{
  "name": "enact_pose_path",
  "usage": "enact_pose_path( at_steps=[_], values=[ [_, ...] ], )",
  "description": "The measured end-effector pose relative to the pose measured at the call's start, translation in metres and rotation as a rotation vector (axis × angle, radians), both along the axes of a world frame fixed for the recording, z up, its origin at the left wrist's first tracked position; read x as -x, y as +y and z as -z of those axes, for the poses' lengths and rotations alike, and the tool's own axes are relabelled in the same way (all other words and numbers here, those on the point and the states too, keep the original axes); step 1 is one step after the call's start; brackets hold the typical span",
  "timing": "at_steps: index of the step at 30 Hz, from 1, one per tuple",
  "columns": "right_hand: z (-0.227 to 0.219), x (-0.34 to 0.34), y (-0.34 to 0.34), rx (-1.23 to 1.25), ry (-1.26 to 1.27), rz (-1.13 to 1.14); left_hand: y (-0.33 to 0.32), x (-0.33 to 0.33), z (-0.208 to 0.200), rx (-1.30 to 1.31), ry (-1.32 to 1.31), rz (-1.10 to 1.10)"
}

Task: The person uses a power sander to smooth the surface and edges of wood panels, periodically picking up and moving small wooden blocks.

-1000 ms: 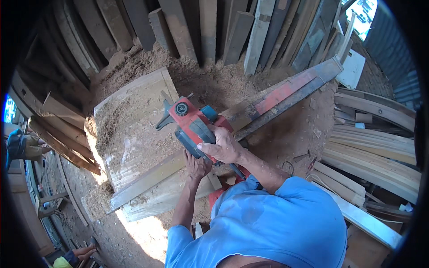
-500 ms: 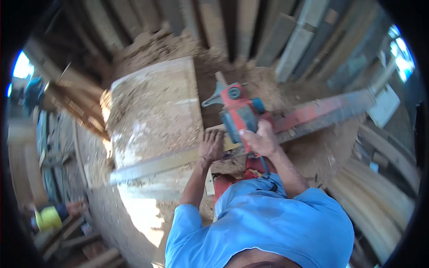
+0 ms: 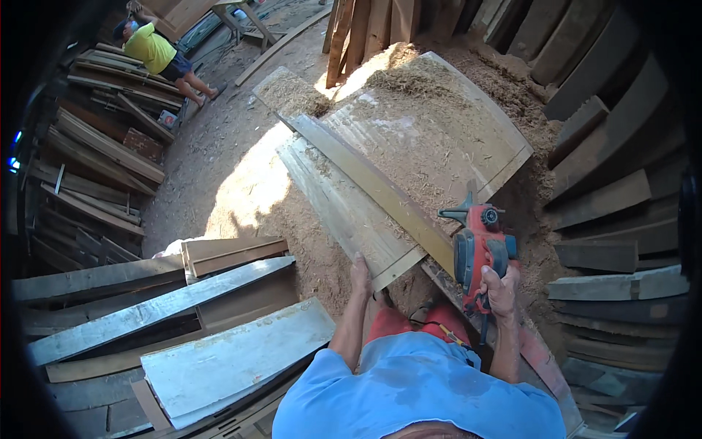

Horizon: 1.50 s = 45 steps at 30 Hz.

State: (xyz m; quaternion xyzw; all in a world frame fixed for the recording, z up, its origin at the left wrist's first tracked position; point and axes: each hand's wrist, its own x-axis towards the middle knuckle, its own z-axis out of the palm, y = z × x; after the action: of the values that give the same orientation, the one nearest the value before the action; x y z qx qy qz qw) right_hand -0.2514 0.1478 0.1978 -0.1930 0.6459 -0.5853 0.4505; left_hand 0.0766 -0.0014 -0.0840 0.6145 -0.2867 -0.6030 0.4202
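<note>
My right hand (image 3: 501,289) is wrapped round the rear handle of a red and dark grey electric hand planer (image 3: 481,249). The planer sits at the near end of a narrow yellowish timber (image 3: 380,194), which runs away to the upper left. Beside that timber lies a wide, pale board (image 3: 340,208). My left hand (image 3: 360,276) is at this board's near left corner, thumb at the edge; its other fingers are mostly hidden. Shavings (image 3: 417,79) cover part of a broad panel (image 3: 446,132) beyond the timber.
Stacked planks, including a whitish board (image 3: 238,358), fill the lower left. Upright timbers (image 3: 596,256) line the right side. A long red-sided beam (image 3: 541,358) extends past my right forearm. Far left, a person in a yellow shirt (image 3: 148,50) stands beside more lumber.
My view has swung to the left, bringing in the plank stacks and the other person. My left hand has gone from the narrow timber to the wide board's corner. The right keeps holding the planer.
</note>
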Motion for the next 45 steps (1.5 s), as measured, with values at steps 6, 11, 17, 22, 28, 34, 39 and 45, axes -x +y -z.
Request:
enact_pose_path(
  at_steps=[6, 11, 17, 22, 28, 34, 39, 45],
  values=[
    [-0.009, -0.014, -0.034, -0.068, 0.010, -0.107, 0.012, 0.053, -0.015, 0.078, -0.187, 0.011],
    [-0.009, -0.044, -0.069, -0.067, 0.036, -0.222, 0.012, 0.066, 0.005, 0.019, -0.309, -0.017],
    [-0.019, -0.072, -0.090, -0.120, 0.071, -0.264, -0.003, 0.070, -0.040, -0.030, -0.276, 0.049],
    [-0.013, -0.093, -0.094, -0.062, 0.159, -0.233, -0.003, 0.060, -0.030, -0.050, -0.143, 0.207],
    [-0.016, -0.119, -0.098, -0.052, 0.102, -0.250, -0.022, 0.016, -0.020, 0.042, 0.065, 0.516],
    [-0.019, -0.135, -0.104, -0.018, 0.111, -0.416, -0.013, -0.016, -0.052, -0.055, -0.188, 0.592],
    [0.000, -0.144, -0.099, -0.006, 0.153, -0.584, 0.034, -0.046, -0.089, 0.140, -0.307, 0.170],
    [0.012, -0.162, -0.103, 0.070, 0.173, -0.752, 0.074, -0.055, -0.136, 0.370, -0.584, 0.243]
  ],
)
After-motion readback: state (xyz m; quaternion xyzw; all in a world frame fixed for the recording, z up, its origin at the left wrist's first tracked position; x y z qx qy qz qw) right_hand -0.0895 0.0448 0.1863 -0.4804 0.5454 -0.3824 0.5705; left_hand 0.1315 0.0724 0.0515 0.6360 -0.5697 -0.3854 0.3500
